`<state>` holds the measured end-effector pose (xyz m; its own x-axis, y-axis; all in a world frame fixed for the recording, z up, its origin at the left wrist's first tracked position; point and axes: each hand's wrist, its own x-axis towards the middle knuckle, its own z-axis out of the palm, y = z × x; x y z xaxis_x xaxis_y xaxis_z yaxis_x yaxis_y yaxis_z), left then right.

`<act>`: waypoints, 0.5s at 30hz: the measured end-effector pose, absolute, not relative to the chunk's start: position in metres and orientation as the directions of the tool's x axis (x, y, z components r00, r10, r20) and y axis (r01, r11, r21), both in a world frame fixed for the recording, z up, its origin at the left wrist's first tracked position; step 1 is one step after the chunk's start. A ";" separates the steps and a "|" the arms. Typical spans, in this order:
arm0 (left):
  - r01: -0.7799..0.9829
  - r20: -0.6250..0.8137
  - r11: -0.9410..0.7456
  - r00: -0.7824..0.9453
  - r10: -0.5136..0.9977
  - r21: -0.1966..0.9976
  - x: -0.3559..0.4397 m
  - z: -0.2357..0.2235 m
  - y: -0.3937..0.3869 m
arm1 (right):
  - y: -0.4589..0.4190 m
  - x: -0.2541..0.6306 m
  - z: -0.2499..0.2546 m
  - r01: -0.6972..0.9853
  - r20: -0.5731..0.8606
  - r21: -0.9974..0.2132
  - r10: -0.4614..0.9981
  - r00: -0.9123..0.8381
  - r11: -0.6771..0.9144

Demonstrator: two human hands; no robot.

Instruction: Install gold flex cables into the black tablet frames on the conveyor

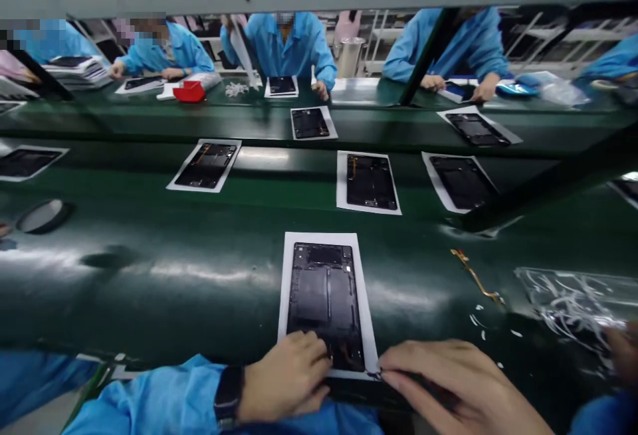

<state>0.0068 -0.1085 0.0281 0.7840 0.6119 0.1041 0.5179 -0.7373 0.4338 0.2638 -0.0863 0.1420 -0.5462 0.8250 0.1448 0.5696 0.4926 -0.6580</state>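
Note:
A black tablet housing [326, 295] lies on a white sheet [365, 302] directly in front of me, its inner side facing up. My left hand [286, 375] is closed at its near left corner, with curled fingers over the housing and the thumb by the near edge. Beside the near right corner, my right hand [448, 382] pinches a small dark piece [373, 374] between thumb and forefinger. That piece is too small to name. The palm side of my left hand is hidden.
An orange flex cable [476, 274] and white scraps [476, 320] lie to the right, near a clear tray [578, 295] of white strips. A co-worker's hand [623, 348] is beside it. Other housings [371, 182] lie beyond; a dark post [548, 176] slants at right. Several people sit opposite.

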 end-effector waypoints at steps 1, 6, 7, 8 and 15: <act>0.546 0.118 -0.621 0.690 0.714 0.563 -0.001 0.033 -0.105 | -0.078 0.258 0.144 0.583 0.106 -0.662 0.828 -0.550 0.472; 0.371 0.031 -0.177 0.368 0.929 0.912 -0.017 0.055 -0.078 | -0.021 0.215 0.136 0.579 -0.132 -0.750 0.784 -0.607 0.322; 0.314 0.010 -0.139 0.380 0.925 0.939 -0.013 0.053 -0.072 | -0.007 0.205 0.129 0.556 -0.141 -0.776 0.778 -0.613 0.297; 0.269 -0.003 -0.109 0.385 0.923 0.957 -0.009 0.047 -0.066 | 0.006 0.196 0.121 0.532 -0.134 -0.801 0.785 -0.605 0.274; 0.737 0.182 -0.310 0.252 0.950 0.600 -0.010 -0.001 -0.042 | 0.068 0.161 0.054 0.572 -0.153 -0.793 0.840 -0.520 0.209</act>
